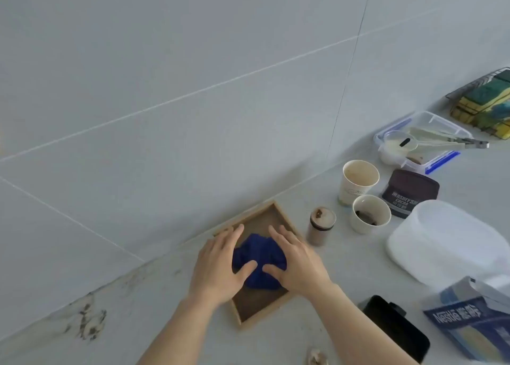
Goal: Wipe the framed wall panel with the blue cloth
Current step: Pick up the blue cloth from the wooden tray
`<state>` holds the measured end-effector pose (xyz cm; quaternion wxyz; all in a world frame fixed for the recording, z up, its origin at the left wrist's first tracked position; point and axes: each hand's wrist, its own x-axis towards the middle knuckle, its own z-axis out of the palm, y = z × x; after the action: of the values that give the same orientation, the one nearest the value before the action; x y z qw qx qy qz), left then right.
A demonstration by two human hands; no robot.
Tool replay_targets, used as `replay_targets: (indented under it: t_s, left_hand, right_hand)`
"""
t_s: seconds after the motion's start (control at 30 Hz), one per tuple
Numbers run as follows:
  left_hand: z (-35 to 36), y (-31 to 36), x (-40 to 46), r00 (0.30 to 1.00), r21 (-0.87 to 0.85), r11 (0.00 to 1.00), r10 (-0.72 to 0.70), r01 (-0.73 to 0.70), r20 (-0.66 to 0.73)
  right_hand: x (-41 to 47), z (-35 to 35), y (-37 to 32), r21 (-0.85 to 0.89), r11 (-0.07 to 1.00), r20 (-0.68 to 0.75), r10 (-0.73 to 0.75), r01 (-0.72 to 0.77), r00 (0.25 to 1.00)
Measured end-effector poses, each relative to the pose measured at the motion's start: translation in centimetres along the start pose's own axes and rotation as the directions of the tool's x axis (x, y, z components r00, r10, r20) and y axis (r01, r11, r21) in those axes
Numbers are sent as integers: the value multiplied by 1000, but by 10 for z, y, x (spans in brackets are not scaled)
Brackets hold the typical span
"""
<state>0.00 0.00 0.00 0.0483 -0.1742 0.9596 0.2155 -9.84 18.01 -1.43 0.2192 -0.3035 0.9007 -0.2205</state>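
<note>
A framed panel (pixel 258 304) with a light wooden rim and a brown inner surface lies flat on the grey counter, its far corner close to the tiled wall. A crumpled blue cloth (pixel 259 257) sits on the panel's middle. My left hand (pixel 218 265) lies on the cloth's left side, its fingers spread flat over the panel's left rim. My right hand (pixel 296 262) rests on the cloth's right side. Both thumbs press on the cloth from the near side.
Right of the panel stand a small lidded jar (pixel 320 228), two paper cups (pixel 357 181) (pixel 369 213), a dark cocoa tin (pixel 408 192), a white plastic tub (pixel 452 243) and a clip-lid box (pixel 422 141). A black object (pixel 397 327) and a blue carton (pixel 474 326) lie near right.
</note>
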Motion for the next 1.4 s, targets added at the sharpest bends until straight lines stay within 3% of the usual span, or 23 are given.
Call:
replay_targets:
  t_s: [0.17,0.27,0.5,0.77,1.1,1.4]
  left_hand:
    - [30,2,4,992,-20,998,-55,58,111]
    - [40,4,5,988,59,996,-70,63,134]
    - [45,8,-2,992,64,991,-117,115,38]
    - [-3,2,-7,993,42,995,-82,86,-85]
    - [-109,-16,-45,959,7,999,-35,39,-282]
    - [-210,-69,-127,872,-6,997,-65,70,-485]
  right_hand:
    - [3,15,15,-67,997,102,53,-46,993]
    - [3,21,18,-151,988,74,53,-41,996]
    - [-2,25,15,-97,994,-29,54,-57,998]
    - [-7,-6,-10,-92,996,-147,3,-17,989]
    - [-23,-57,-106,-132,988,-311,-119,81,943]
    - [-47,-73,-240,-186,952,-367,-296,243,882]
